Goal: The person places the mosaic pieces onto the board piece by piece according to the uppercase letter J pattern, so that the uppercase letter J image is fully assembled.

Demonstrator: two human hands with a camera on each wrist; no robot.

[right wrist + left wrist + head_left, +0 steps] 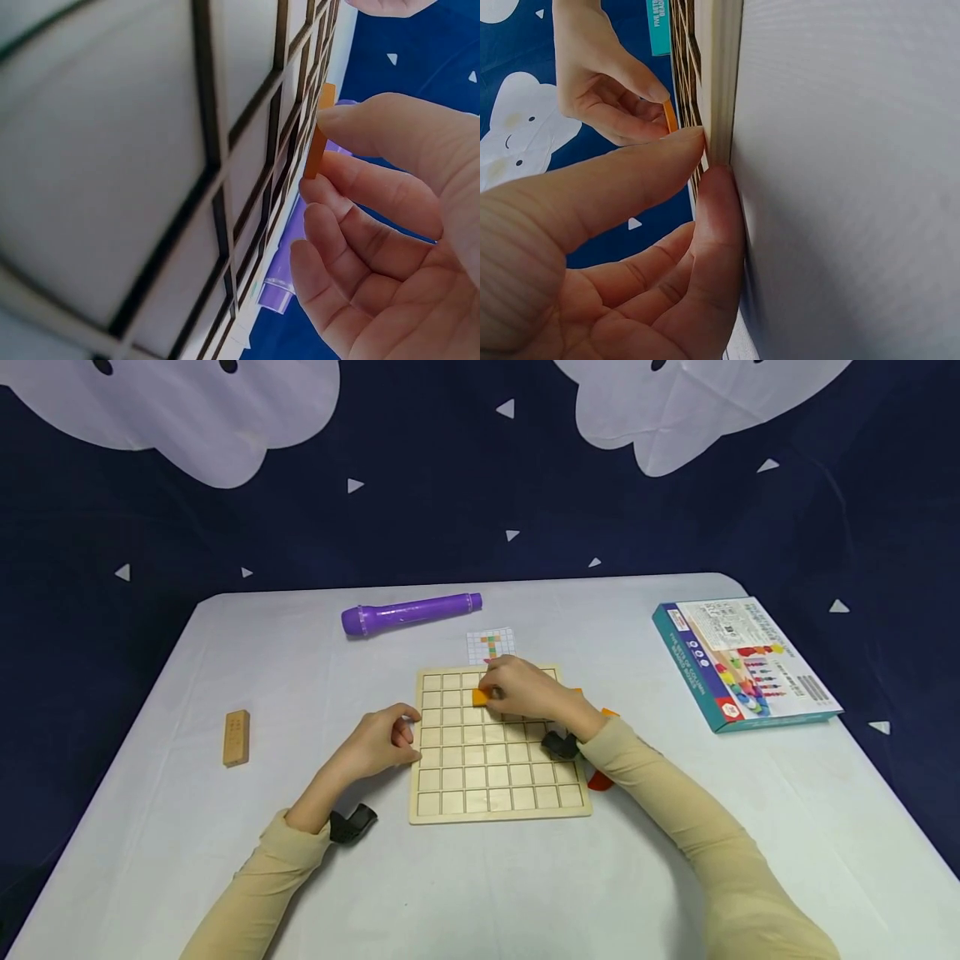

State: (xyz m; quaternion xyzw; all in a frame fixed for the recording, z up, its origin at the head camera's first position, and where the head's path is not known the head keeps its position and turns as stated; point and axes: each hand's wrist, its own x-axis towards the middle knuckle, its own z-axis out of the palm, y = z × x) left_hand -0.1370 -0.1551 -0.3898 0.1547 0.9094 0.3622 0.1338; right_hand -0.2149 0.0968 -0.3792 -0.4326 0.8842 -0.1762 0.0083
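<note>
A pale wooden grid board [465, 806] lies flat on the table. At its left edge is my left hand [378, 743], gripping the rim with thumb and finger; the left wrist view shows both fingertips [718, 184] against the edge. Over the upper part of the grid, my right hand [525, 687] pinches a small orange tile [321, 135] between thumb and index finger. The tile stands on edge to the hand in the right wrist view, close to the board's face; whether it touches the grid I cannot tell. Behind the board lies a small pattern card [480, 647].
Orange and red pieces [600, 782] lie by the board's right side, partly under my right forearm. A purple microphone-shaped tube [412, 612] is at the back. To the right sits a boxed game [750, 664]; to the left, a wooden block [236, 738].
</note>
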